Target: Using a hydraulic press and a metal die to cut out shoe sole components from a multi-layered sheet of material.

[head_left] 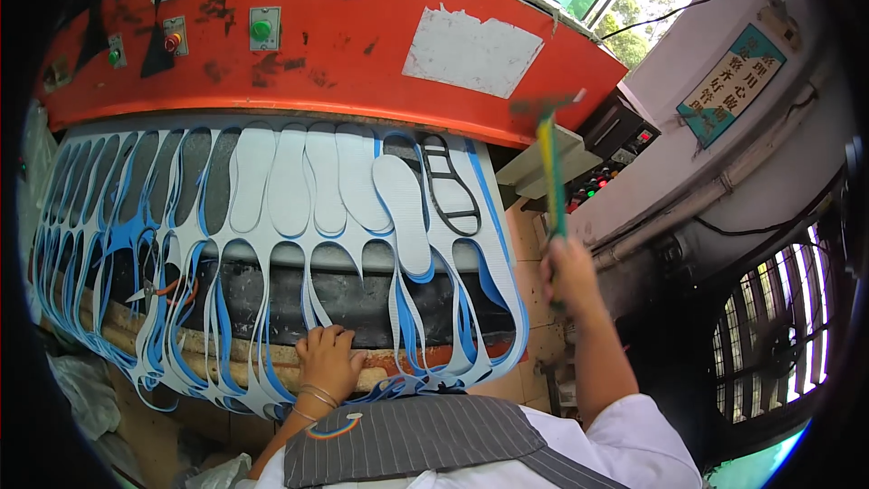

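Note:
My right hand (570,272) is raised at the right, closed round the green and yellow handle of a hammer (553,172). The hammer's head is blurred and lifted in front of the red machine. My left hand (329,362) lies on the near edge of the machine bed, fingers bent over strips of cut foam sheet (262,308). Across the bed the grey and blue sheet has sole-shaped openings. A black sole-shaped cutting die (452,186) stands on its right part. Beside it, a loose pale foam sole (403,215) lies at a slant.
Behind the bed runs a red press beam (353,36) with a green button (262,31) and a red button (172,42). Orange-handled snips (176,294) lie among the strips at left. A control box (620,127) and barred window (774,326) are at right.

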Tool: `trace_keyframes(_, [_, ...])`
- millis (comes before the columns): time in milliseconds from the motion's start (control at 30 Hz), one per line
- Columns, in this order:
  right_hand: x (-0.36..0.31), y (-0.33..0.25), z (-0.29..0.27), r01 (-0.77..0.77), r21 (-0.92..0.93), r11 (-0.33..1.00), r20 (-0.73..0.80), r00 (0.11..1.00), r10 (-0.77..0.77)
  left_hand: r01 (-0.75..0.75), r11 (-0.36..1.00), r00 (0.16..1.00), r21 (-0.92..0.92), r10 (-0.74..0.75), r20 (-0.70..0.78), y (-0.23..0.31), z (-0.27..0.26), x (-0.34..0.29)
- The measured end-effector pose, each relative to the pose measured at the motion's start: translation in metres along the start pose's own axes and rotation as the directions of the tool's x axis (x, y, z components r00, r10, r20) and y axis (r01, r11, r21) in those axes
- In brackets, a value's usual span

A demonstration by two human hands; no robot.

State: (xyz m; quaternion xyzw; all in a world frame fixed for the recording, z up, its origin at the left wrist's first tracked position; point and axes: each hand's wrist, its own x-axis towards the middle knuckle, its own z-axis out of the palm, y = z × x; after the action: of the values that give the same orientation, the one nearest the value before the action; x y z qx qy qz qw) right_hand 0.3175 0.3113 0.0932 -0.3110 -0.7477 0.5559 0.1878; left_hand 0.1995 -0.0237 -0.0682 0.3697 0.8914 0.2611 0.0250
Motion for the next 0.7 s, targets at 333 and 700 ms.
trace_keyframes(333, [0.233,-0.224,-0.026,-0.054,0.791,0.609,0.351,0.856,-0.38,0.01,1.0,0.999,0.006,-0.01,-0.037,0.013,0.005,0.002])
trace_keyframes(700, [0.183,0.057,0.095,0.133,-0.861,0.49,0.207,0.973,0.099,-0.322,0.919,0.932,-0.228,0.265,-0.249,0.079,-0.001,0.13])
